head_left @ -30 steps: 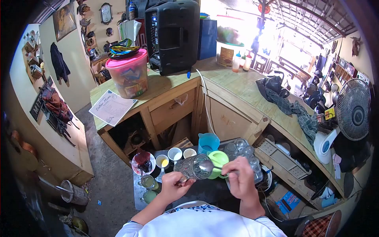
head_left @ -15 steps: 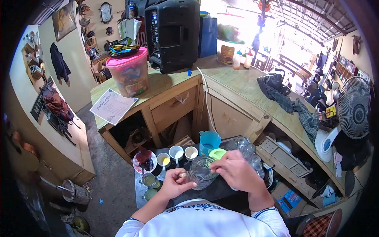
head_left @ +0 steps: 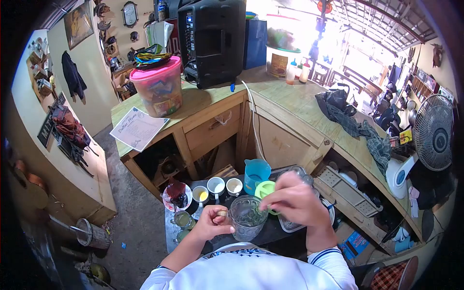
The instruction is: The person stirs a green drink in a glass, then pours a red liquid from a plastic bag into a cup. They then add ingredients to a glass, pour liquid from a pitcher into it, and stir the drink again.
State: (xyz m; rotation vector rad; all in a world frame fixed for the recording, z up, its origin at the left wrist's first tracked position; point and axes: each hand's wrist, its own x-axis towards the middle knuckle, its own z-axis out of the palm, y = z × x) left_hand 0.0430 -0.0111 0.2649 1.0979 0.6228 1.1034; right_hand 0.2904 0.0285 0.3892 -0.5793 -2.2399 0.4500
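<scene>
My left hand [head_left: 211, 224] is closed round the handle of a large clear glass mug [head_left: 247, 231], held over the dark tabletop. At the mug's right rim, my right hand [head_left: 297, 205] is pinched; anything between its fingertips is too small to make out. Behind the mug stand a blue pitcher [head_left: 257, 176] and a light green lidded container [head_left: 264, 190], partly covered by my right hand. To the left are a white cup with yellow contents [head_left: 200, 194], two more white cups [head_left: 216, 185] holding pale contents, and a glass mug of yellowish-green liquid [head_left: 183, 220].
A plate [head_left: 169, 203] with a dark red bag sits at the left. Clear glasses stand on a tray [head_left: 290, 226] at the right, partly behind my hand. Wooden counters [head_left: 212, 104] wrap round the front, bearing a black speaker [head_left: 215, 43] and a pink-lidded tub [head_left: 157, 92].
The glass mug has come lower and its opening faces up more. My right hand has shifted slightly right, still pinched near the rim.
</scene>
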